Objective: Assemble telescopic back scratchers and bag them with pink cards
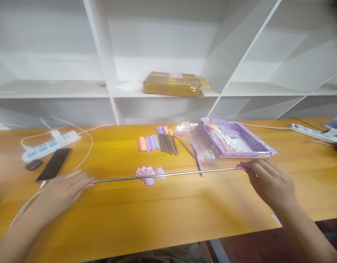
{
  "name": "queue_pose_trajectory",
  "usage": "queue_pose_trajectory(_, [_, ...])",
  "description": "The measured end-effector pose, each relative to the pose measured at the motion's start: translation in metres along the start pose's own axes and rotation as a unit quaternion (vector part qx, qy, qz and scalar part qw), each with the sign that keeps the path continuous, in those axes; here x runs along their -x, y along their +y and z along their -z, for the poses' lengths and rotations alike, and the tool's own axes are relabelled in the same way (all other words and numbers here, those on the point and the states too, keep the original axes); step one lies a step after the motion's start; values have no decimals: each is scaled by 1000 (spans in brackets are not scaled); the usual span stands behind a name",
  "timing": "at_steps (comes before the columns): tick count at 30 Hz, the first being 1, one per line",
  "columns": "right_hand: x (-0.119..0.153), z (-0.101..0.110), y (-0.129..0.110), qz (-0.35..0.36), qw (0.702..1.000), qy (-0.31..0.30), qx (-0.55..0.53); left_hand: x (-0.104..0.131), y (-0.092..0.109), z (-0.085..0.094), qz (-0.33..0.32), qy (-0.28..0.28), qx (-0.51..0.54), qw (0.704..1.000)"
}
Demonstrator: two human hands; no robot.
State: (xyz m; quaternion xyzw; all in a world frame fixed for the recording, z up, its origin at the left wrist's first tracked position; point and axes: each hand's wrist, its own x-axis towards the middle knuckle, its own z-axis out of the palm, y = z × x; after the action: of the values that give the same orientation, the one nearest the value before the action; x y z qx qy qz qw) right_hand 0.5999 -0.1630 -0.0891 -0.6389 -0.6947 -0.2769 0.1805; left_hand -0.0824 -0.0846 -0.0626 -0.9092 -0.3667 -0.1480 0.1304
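Observation:
A telescopic back scratcher is drawn out long and level above the table, its thin metal rod stretching between my two hands. My left hand is closed round its handle end, where a bit of pink shows. My right hand pinches the pink claw end. Behind the rod lie several small printed cards. Beyond them are a row of coloured handle sleeves and a group of back scratchers with coloured claws. A purple back scratcher lies to their right, its handle end near the rod.
An open purple box with wrapped items stands at the back right beside clear plastic wrapping. At left are a power strip, a phone and white cables. A taped carton sits on the shelf. Another power strip lies far right.

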Motion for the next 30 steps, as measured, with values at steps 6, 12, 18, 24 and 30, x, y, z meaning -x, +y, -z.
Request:
queue_pose_trajectory(6, [11,-17,-17,-32,996,-54,-63,-3,11,-25,-6,-8,35,999])
queue_pose_trajectory(12, [37,-28,-7,-101,984,-115,-89,11,32,-34,-23,-17,62,998])
queue_pose_trajectory(18, [55,-22,0,-199,962,-166,-90,26,35,-32,-16,-42,45,998])
queue_pose_trajectory(24, [57,-20,-2,-236,948,-205,-57,25,25,-23,-10,-27,24,999])
queue_pose_trajectory(30, [70,-25,-8,-248,937,-235,-76,39,35,-25,2,3,35,999])
